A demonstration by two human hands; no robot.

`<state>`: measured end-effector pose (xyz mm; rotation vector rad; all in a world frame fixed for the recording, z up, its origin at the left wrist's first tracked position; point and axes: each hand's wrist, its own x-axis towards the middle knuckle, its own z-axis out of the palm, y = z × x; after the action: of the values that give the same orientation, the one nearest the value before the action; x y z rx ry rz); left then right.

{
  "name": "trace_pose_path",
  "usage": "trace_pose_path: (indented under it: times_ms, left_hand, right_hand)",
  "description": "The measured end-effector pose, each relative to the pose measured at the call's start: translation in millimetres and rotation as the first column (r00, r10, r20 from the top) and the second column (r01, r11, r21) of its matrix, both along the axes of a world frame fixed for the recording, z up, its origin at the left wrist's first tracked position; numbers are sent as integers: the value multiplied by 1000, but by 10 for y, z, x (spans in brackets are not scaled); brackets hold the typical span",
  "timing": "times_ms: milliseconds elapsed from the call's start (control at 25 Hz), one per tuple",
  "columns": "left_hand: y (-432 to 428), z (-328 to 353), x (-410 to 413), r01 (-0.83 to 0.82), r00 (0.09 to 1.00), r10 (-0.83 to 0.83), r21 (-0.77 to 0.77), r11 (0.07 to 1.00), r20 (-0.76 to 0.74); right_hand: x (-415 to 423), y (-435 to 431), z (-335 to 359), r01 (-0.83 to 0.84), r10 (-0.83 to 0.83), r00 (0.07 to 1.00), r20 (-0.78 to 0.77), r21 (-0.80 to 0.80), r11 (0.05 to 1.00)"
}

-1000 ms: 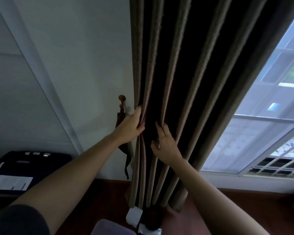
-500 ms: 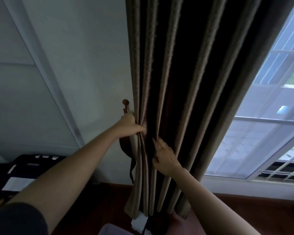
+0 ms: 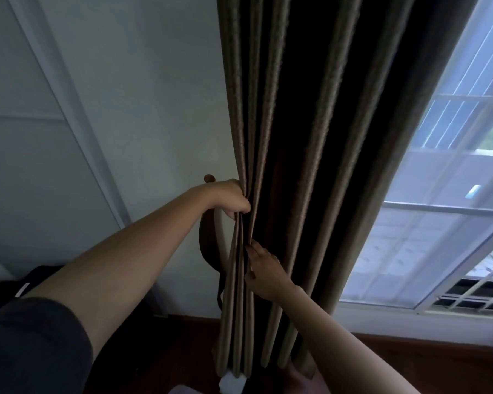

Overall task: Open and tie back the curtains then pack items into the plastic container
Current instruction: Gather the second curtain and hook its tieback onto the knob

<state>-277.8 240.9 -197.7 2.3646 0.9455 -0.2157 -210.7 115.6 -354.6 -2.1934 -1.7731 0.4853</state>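
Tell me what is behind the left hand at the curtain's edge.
Above the left hand, which grips the curtain, a brown knob peeks out; below it a dark strap hangs against the wall. The hand covers how knob and strap join.

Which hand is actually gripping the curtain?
The left hand, the upper one: it curls round the edge folds of the curtain. The right hand, lower, only touches the folds with straight fingers.

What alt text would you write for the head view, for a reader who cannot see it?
A person's left hand grips the gathered folds of a brown curtain beside a wall hook, while the right hand touches the folds lower down. A tieback strap hangs below the hook; a window shows at right.
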Motion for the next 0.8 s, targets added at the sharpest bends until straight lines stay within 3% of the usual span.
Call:
trace_pose_path:
  times_ms: [160, 360, 400, 440, 480, 560, 600, 640, 720, 800]
  left_hand:
    - [-33, 5, 27, -23, 999, 24, -53, 998, 22]
    - [-74, -78, 84, 22, 986, -1, -124, 992, 167]
    - [-80, -92, 87, 7, 981, 17, -121, 993, 194]
    - [-80, -99, 89, -17, 975, 45, -127, 992, 217]
    - [-79, -111, 81, -38, 969, 70, -134, 990, 237]
    - [-85, -124, 62, -60, 964, 85, -107, 992, 253]
    - [-85, -124, 53, -60, 963, 82, -93, 994, 258]
    - [-75, -122, 49, -57, 961, 79, -89, 994, 265]
    - [-64, -120, 53, -39, 963, 54, -63, 997, 263]
    - [-68, -133, 67, -42, 960, 57, -60, 997, 272]
  right_hand:
    - [-27, 34, -27, 39, -39, 999, -16, 28, 999]
    - [-66, 15, -69, 33, -33, 999, -32, 2, 999]
    - [-36, -41, -58, 29, -29, 1000, -2, 33, 999]
    - [11, -91, -31, 68, -78, 996, 54, 161, 985]
    - [60, -144, 24, 155, -202, 976, 85, 387, 909]
    - [181, -211, 255, 341, -459, 886, -71, 769, 540]
    - [262, -197, 424, 399, -500, 846, -182, 840, 368]
    - [367, -161, 612, 446, -491, 832, -258, 837, 317]
    - [559, -45, 915, 575, -442, 805, -396, 705, 415]
    - [657, 51, 956, 583, -483, 807, -339, 586, 563]
